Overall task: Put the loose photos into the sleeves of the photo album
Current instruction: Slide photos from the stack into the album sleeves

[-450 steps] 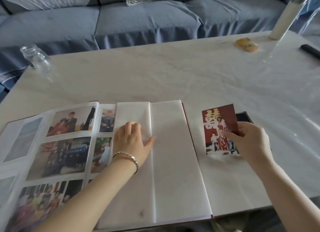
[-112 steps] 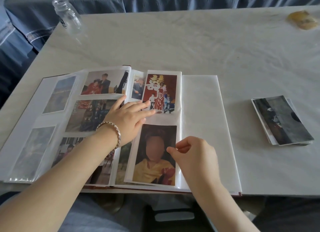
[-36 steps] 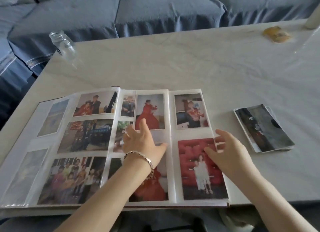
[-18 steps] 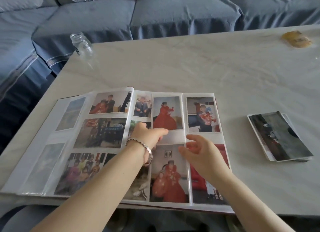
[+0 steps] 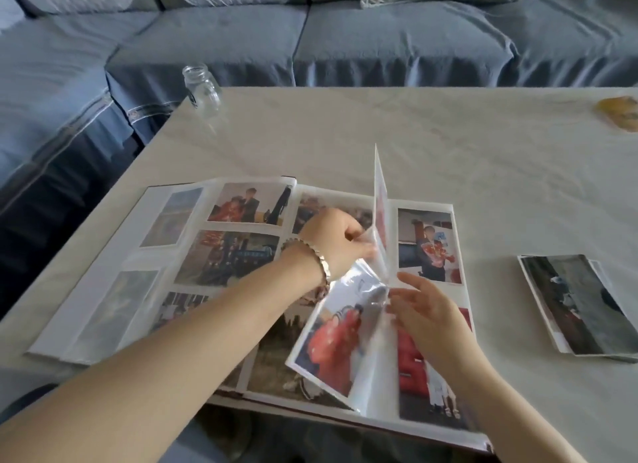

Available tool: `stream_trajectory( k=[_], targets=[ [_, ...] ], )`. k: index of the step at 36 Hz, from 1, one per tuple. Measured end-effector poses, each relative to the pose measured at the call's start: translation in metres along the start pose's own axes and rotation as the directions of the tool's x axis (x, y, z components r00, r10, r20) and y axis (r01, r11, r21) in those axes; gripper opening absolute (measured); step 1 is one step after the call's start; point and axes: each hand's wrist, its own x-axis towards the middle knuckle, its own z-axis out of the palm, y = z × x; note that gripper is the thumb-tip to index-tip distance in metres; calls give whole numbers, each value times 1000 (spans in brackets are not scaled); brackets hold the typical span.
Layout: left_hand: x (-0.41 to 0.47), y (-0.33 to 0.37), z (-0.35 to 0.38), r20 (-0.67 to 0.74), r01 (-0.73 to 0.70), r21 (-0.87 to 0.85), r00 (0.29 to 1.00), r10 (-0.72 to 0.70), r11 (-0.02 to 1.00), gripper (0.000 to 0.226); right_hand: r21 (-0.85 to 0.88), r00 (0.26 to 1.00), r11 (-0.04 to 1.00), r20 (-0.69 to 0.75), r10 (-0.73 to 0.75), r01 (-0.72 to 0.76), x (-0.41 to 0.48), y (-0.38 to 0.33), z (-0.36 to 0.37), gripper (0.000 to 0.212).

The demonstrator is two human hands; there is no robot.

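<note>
- Left hand [image 5: 336,243] pinches the raised page [image 5: 345,345] of the album [image 5: 228,255], which lies open at the near edge of the table [image 5: 379,134].
- Right hand [image 5: 426,312], fingers loosely spread, touches that page's right side.
- Loose photos [image 5: 580,307] lie stacked to the album's right, apart from it.

Clear, glossy plastic, creased, is seen over the lifted album page [image 5: 345,335]. Shiny paper is shown by the loose photos [image 5: 580,303] on the right. The tabletop [image 5: 379,134] is finished smooth and stone-like; the far jar [image 5: 203,91] is clear glass, the sofa [image 5: 397,44] matt blue cloth.
</note>
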Motion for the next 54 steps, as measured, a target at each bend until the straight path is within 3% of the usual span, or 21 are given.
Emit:
stream_trajectory(
  k=[5, 9, 15, 18, 20, 24, 27, 29, 32, 34, 37, 40, 42, 43, 45, 52, 54],
  targets=[
    [-5, -30, -59, -162, 111, -112, 978, -129, 987, 10, -90, 973, 974, 122, -194, 206, 2, -18, 9, 50],
    [-16, -67, -103, -263, 230, -147, 929, -262, 962, 10, -292, 932, 895, 243, -270, 336, 10, -38, 32, 49],
    [-33, -128, -154, -522, 438, 9, 769, -370, 899, 28, -511, 828, 665, 455, -328, 545, 28, -51, 75, 56],
    [-41, -158, -169, -592, 586, 52, 670, -447, 809, 15, -538, 795, 607, 529, -296, 584, 33, -54, 92, 55],
    [-43, -176, -171, -598, 659, 58, 625, -502, 750, 22, -559, 773, 552, 559, -300, 619, 39, -52, 103, 56],
    [-42, -191, -153, -573, 733, 118, 601, -557, 670, 30, -592, 767, 496, 557, -317, 635, 48, -46, 116, 95],
    [-35, -183, -126, -632, 664, 328, 683, -366, 672, 41, -570, 741, 476, 549, -387, 670, 54, -38, 115, 105],
    [-28, -176, -103, -587, 442, 421, 798, -133, 792, 47, -550, 730, 481, 541, -417, 683, 57, -32, 115, 101],
    [-17, -157, -72, -292, -51, 459, 934, 205, 887, 60, -526, 704, 467, 533, -470, 711, 56, -32, 115, 87],
    [-11, -147, -57, -81, -202, 456, 960, 266, 867, 69, -526, 708, 475, 547, -446, 706, 56, -34, 112, 81],
    [1, -154, -50, -42, -128, 479, 985, 168, 869, 62, -522, 724, 505, 545, -422, 688, 55, -34, 110, 77],
    [4, -163, -56, -123, -4, 445, 990, 66, 895, 63, -632, 750, 405, 535, -388, 660, 60, -36, 110, 68],
    [3, -168, -58, -134, 48, 451, 991, 15, 891, 60, -686, 745, 316, 520, -418, 656, 67, -44, 114, 78],
    [2, -169, -59, -141, 68, 456, 990, -3, 887, 57, -663, 726, 325, 514, -457, 675, 74, -47, 117, 87],
    [2, -171, -59, -157, 96, 461, 987, -26, 882, 59, -660, 782, 421, 510, -358, 623, 89, -57, 120, 96],
    [1, -175, -61, -138, 81, 489, 990, -14, 868, 75, -791, 868, 376, 376, -324, 483, 152, -77, 122, 59],
    [2, -175, -62, -126, 80, 482, 992, -21, 872, 59, -789, 882, 408, 354, -311, 460, 161, -83, 121, 58]
  ],
)
